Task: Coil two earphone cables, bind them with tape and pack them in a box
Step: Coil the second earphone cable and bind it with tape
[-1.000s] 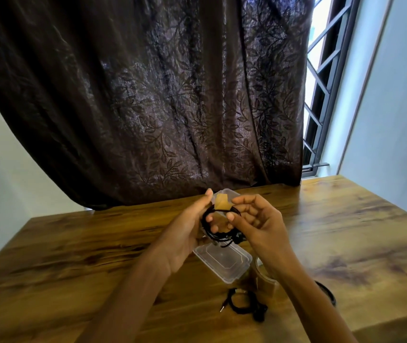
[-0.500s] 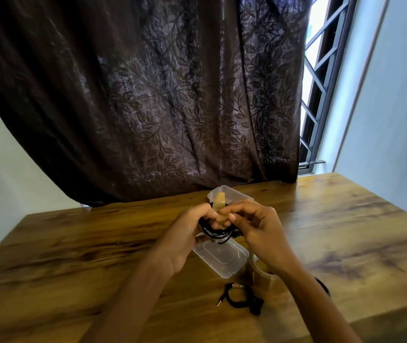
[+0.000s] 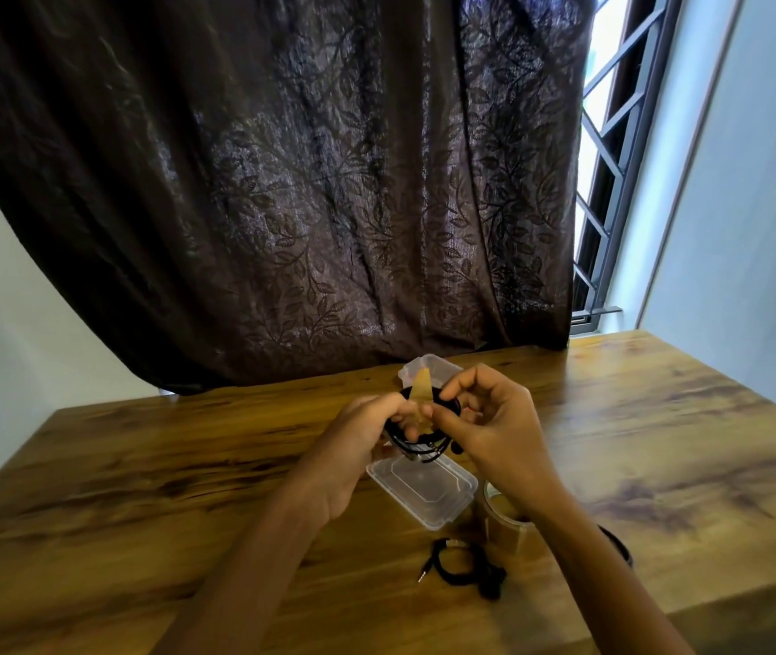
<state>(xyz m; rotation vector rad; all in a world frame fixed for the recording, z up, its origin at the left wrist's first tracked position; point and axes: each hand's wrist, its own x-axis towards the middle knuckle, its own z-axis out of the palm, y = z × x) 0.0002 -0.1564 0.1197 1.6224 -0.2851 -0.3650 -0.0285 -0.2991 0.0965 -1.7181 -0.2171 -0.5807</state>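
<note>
The coiled earphone cable [image 3: 416,437], black and looped several times, is held in the air above the middle of the counter [image 3: 140,465], between both hands. The left hand [image 3: 362,446] grips the coil's nine o'clock side with its fingers [image 3: 400,413] curled tight round the strands. The right hand [image 3: 490,432] meets it from three o'clock, thumb and forefinger pressed together on the cable and on a strip of brown tape [image 3: 422,387] that stands up from the coil toward twelve o'clock; its other fingers are loosely bent.

Directly below the hands, toward six o'clock, a clear plastic lid [image 3: 423,489] lies flat on the wood. The clear box [image 3: 428,366] sits beyond the hands at twelve o'clock, mostly hidden by them. A roll of brown tape [image 3: 504,522] stands just at the lid's four o'clock corner, partly under the right wrist. A second earphone cable [image 3: 466,564], loosely bunched with its plug pointing to eight o'clock, lies nearer the counter's front edge.

The counter is glossy wood with dark streaked grain. Behind it hangs a dark brown curtain [image 3: 282,182] with a leaf pattern, covering most of a barred window [image 3: 612,158] at two o'clock. Pale walls flank both sides. No writing or label can be read on anything.
</note>
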